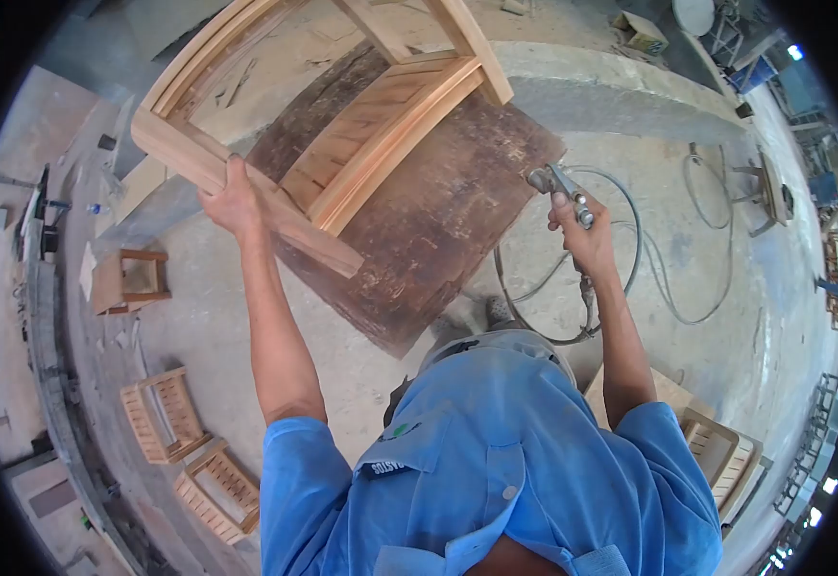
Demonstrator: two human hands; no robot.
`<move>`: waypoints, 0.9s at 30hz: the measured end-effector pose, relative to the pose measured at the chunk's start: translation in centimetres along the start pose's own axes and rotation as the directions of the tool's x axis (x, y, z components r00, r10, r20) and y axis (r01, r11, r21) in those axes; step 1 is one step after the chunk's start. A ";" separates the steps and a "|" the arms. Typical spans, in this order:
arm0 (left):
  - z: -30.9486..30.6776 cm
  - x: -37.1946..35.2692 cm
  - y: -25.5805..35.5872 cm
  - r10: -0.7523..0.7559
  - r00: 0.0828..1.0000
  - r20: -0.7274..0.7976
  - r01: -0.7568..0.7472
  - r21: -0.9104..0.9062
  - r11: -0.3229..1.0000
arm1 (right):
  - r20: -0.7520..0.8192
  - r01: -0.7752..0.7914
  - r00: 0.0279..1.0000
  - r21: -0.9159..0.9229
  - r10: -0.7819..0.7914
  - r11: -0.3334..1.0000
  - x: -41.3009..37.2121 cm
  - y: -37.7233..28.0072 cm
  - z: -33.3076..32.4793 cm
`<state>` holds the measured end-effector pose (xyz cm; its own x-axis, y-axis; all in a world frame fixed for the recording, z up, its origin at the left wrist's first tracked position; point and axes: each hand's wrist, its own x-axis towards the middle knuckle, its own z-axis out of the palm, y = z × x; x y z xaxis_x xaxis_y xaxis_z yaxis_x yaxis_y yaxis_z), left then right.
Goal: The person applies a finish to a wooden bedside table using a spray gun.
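Note:
My left hand [237, 200] is closed around a leg-like bar of an unfinished wooden chair frame [395, 142]. The frame is tilted over a worn brown board-topped stand [429, 240], and its slatted panel faces up. Part of the frame runs out of view at the top. In my right hand [584, 230] is a metal spray gun [571, 184], with my fingers wrapped around its handle. The gun's nozzle end points left, near the right corner of the board and apart from the frame. A hose leads down from the gun's handle.
The hose [638, 230] loops across the concrete floor on the right. Slatted wooden frames [165, 415] stand on the floor at lower left, and another [717, 451] at lower right. A small wooden stool-like piece [131, 280] is at left. A low concrete ledge [621, 91] runs behind the stand.

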<state>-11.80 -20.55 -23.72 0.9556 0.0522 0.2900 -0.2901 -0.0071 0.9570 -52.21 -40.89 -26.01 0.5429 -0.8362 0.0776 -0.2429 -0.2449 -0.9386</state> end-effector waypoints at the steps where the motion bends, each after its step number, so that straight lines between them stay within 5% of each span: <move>1: 0.1 -0.3 0.3 0.008 1.000 0.000 -0.008 -0.014 1.000 | 0.048 -0.049 0.998 0.057 0.046 0.997 -0.1 -0.6 -0.3; 6: 0.0 -0.6 -0.2 0.088 0.995 0.044 -0.087 -0.027 0.996 | 0.358 -0.223 0.928 0.316 0.102 0.922 -0.7 -0.3 -1.4; 10: -0.5 -1.4 -0.6 0.110 0.985 0.134 -0.098 -0.092 0.991 | 0.506 -0.269 0.858 0.294 0.090 0.917 -0.9 1.6 -1.8; 13: -1.6 -1.8 -0.3 0.010 0.985 0.170 -0.023 0.072 0.997 | 0.624 -0.284 0.780 0.281 0.051 0.917 -0.5 3.0 -2.5; 19: -3.7 -2.9 0.6 -0.095 0.957 0.273 0.025 0.249 0.968 | 0.704 -0.323 0.710 0.353 -0.022 0.878 1.9 3.5 -2.2; 22: -3.3 -4.8 2.7 -0.236 0.947 0.219 0.166 0.298 0.940 | 0.721 -0.271 0.690 0.347 -0.070 0.898 2.1 5.1 -1.6; 24: -3.8 -5.0 2.5 -0.102 0.972 0.211 0.010 0.396 0.918 | 0.772 -0.273 0.635 0.204 0.017 0.940 2.4 5.2 -2.8; 27: -3.0 -5.1 4.9 0.005 0.982 0.187 -0.077 0.383 0.921 | 0.710 -0.141 0.699 0.255 -0.086 0.956 1.6 8.6 -3.8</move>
<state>-18.28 -17.83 -20.53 0.9470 -0.1358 0.2910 -0.3212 -0.3928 0.8617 -56.51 -46.16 -32.66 0.9711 -0.2153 -0.1033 -0.1038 0.0094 -0.9946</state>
